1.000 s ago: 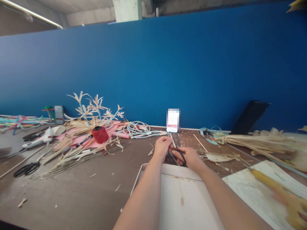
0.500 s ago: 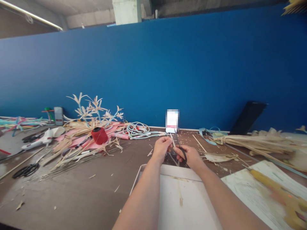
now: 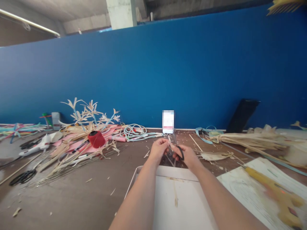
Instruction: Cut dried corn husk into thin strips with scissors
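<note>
In the middle of the head view, my right hand (image 3: 188, 156) is closed round the dark handles of a pair of scissors (image 3: 181, 153), whose blades point away toward the phone. Close beside it, my left hand (image 3: 160, 149) pinches a thin pale strip (image 3: 169, 139) that stands up between the fingers. The fingertips of both hands almost meet, so the lower part of the strip is partly hidden. Below my wrists lies a white box lid (image 3: 177, 188) with a few dry scraps on it. A lit phone (image 3: 168, 122) leans against the wall just beyond my hands.
On the left are husk flowers (image 3: 90, 111), a red thread spool (image 3: 96, 139), black scissors (image 3: 23, 177) and a white glue gun (image 3: 44, 143). A coiled cable (image 3: 135, 131) lies behind. To the right are a husk bundle (image 3: 240, 139), a dark phone (image 3: 242, 115) and a yellow glue gun (image 3: 275, 190) on paper.
The whole view has shifted slightly, so things sit a little further left. Both hands keep their hold on the strip and the scissors, close together as before.
</note>
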A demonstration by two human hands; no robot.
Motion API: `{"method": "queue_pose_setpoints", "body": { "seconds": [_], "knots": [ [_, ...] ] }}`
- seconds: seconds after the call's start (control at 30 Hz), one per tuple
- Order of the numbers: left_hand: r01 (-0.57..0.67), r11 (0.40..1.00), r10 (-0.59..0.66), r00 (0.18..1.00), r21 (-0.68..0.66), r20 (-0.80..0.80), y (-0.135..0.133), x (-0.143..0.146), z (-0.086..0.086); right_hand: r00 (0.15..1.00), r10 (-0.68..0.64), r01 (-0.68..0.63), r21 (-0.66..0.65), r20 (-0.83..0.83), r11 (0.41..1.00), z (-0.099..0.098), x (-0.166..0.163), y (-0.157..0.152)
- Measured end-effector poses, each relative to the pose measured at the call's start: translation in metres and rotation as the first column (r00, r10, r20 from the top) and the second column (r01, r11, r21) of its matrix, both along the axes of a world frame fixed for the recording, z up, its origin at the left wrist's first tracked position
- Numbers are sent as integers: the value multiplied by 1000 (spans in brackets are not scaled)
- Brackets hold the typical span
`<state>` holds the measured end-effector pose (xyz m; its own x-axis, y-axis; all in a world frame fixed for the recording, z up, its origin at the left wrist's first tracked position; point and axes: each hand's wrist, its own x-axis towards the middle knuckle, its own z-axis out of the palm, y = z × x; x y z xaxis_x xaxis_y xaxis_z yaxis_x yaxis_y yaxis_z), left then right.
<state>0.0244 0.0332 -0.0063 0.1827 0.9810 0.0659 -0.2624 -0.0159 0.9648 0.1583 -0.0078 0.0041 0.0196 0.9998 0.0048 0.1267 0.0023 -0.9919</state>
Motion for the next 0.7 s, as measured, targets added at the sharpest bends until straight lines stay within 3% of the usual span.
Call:
{"method": "queue_pose_setpoints", "body": {
  "seconds": [0.2, 0.7],
  "knots": [
    [-30, 999, 29, 999, 21, 32, 3, 0, -2, 978, 175, -177, 5, 112, 984, 1, -3, -3],
    [-15, 1000, 15, 999, -9, 33, 3, -1, -2, 986, 98, -96, -19, 133, 995, 6, -3, -5]
  ]
}}
